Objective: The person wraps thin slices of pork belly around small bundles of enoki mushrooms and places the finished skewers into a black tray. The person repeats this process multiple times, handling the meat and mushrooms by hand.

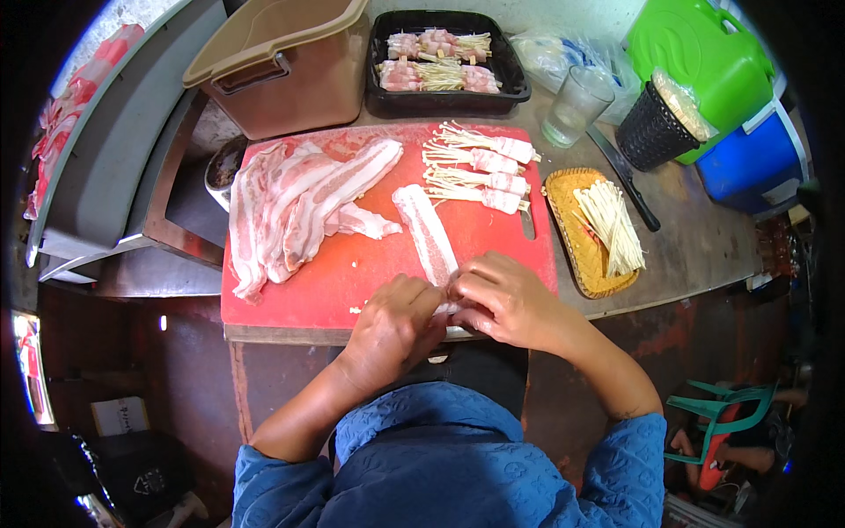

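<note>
A long strip of raw pork belly (428, 234) lies lengthwise on the red cutting board (317, 310). At its near end my left hand (399, 320) and my right hand (505, 297) pinch the meat from both sides, close to the board's front edge. My fingers hide most of what is between them. Left on the board rests a pile of raw pork belly slices (290, 204). At the upper right lie several enoki mushroom bundles wrapped in pork (498, 181), side by side. Loose enoki mushrooms (610, 228) sit in a woven tray (568, 204) beside the board.
Behind the board stand a brown plastic bin (290, 99) and a black tray (449, 102) of wrapped bundles. To the right are a drinking glass (577, 105), a knife (624, 175), a black woven cup (653, 129) and a green jerrycan (700, 66). Another person's arm (746, 457) shows near a green chair (719, 406).
</note>
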`<state>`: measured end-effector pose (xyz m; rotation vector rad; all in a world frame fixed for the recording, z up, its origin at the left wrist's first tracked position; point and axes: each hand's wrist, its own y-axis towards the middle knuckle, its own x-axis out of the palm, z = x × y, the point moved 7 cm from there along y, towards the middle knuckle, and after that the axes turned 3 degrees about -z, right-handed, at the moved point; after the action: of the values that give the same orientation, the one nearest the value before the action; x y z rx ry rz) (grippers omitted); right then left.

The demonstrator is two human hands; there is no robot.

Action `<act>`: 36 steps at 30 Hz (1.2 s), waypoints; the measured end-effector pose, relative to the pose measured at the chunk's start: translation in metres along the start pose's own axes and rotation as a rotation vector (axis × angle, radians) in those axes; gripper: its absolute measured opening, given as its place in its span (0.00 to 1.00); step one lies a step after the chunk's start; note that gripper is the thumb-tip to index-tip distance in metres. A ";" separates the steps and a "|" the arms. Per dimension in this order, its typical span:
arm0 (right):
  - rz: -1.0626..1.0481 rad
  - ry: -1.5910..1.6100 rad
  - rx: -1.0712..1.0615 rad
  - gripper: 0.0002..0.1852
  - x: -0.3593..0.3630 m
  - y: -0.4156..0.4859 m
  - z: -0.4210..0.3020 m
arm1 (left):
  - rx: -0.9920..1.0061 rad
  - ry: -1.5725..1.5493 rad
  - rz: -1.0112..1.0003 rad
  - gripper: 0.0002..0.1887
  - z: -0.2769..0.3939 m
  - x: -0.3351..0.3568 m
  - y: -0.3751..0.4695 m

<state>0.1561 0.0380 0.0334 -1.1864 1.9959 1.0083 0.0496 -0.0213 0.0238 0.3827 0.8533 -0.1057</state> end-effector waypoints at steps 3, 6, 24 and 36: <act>-0.009 -0.101 -0.051 0.11 0.005 0.001 -0.002 | -0.015 0.015 0.016 0.17 -0.006 0.001 0.002; 0.023 -0.066 -0.046 0.11 0.010 0.001 0.009 | 0.010 0.017 0.113 0.13 -0.011 -0.004 0.004; 0.057 -0.253 -0.105 0.12 0.012 0.012 0.014 | -0.016 0.164 0.125 0.11 -0.020 -0.002 0.017; -0.009 0.167 0.156 0.06 0.012 0.008 0.016 | 0.049 0.048 0.125 0.18 0.003 -0.015 -0.008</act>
<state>0.1459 0.0486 0.0176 -1.2273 2.1524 0.7543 0.0396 -0.0304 0.0347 0.4850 0.8729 -0.0017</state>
